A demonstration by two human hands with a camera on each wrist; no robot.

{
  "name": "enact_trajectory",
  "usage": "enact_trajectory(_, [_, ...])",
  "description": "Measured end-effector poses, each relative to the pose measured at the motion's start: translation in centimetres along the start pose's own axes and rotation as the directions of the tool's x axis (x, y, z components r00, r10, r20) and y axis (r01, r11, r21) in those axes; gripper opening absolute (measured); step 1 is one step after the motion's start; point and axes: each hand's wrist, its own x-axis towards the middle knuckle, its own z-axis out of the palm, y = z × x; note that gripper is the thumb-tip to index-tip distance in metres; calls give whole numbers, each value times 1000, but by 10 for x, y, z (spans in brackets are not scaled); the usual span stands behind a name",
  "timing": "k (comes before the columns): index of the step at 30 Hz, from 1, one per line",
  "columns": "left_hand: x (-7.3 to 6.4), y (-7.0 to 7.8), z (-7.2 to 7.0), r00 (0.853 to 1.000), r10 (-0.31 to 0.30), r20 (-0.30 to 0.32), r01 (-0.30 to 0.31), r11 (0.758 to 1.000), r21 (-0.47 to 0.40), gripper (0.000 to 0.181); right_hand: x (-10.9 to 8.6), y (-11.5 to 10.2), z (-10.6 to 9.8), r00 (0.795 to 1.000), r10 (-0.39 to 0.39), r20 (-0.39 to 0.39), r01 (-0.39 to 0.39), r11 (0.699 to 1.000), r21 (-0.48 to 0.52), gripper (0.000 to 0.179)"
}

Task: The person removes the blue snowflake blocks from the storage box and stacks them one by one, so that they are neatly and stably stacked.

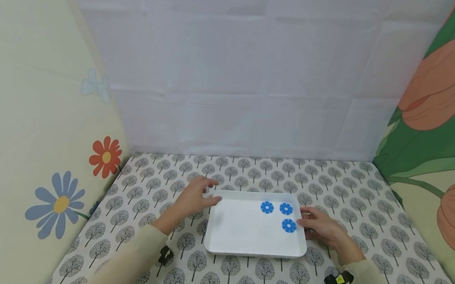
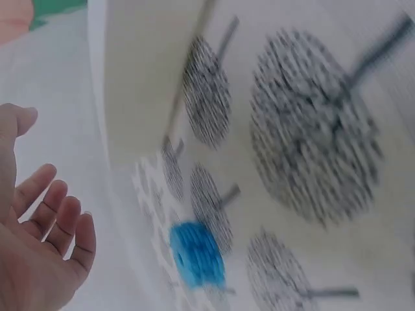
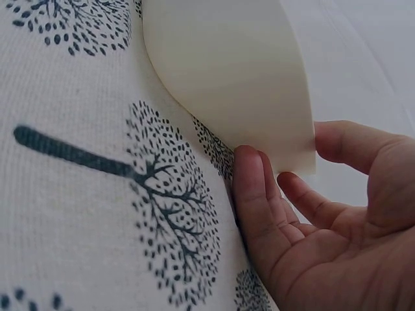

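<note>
A shallow white tray (image 1: 245,230) lies on the cloth. Three blue notched discs (image 1: 267,207) rest in its right half, two at the back and one in front. My left hand (image 1: 198,196) hovers by the tray's back left corner, thumb and fingers spread apart with nothing between them. In the left wrist view that hand (image 2: 48,240) shows relaxed fingers; a blurred blue object (image 2: 196,254) appears against the tree pattern, its kind unclear. My right hand (image 1: 322,226) grips the tray's right side. The right wrist view shows its thumb (image 3: 347,142) at the rim and fingers outside the wall.
A cloth with grey trees (image 1: 186,241) covers the table. Behind it hangs a creased white sheet (image 1: 231,72). Flower-printed panels stand at the left (image 1: 26,103) and right (image 1: 438,142). A black device (image 1: 336,281) is strapped at the right wrist, another (image 1: 166,255) at the left.
</note>
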Motion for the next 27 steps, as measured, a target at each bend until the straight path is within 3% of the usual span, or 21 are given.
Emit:
enact_trajectory(9, [6, 41, 28, 999, -5, 45, 6, 1000, -22, 51, -1, -1, 1, 1000, 11, -16, -11, 1000, -1, 63])
enact_trajectory(12, [7, 51, 37, 998, 18, 62, -16, 999, -34, 51, 0, 0, 1, 1000, 13, -14, -13, 1000, -1, 63])
enact_trajectory(17, [9, 66, 50, 993, 70, 98, -67, 997, -37, 51, 1, 0, 0, 1000, 16, -4, -17, 1000, -6, 64])
enact_trajectory(27, [12, 90, 74, 986, 91, 140, -87, 996, -35, 51, 1, 0, 0, 1000, 22, -18, -22, 1000, -10, 62])
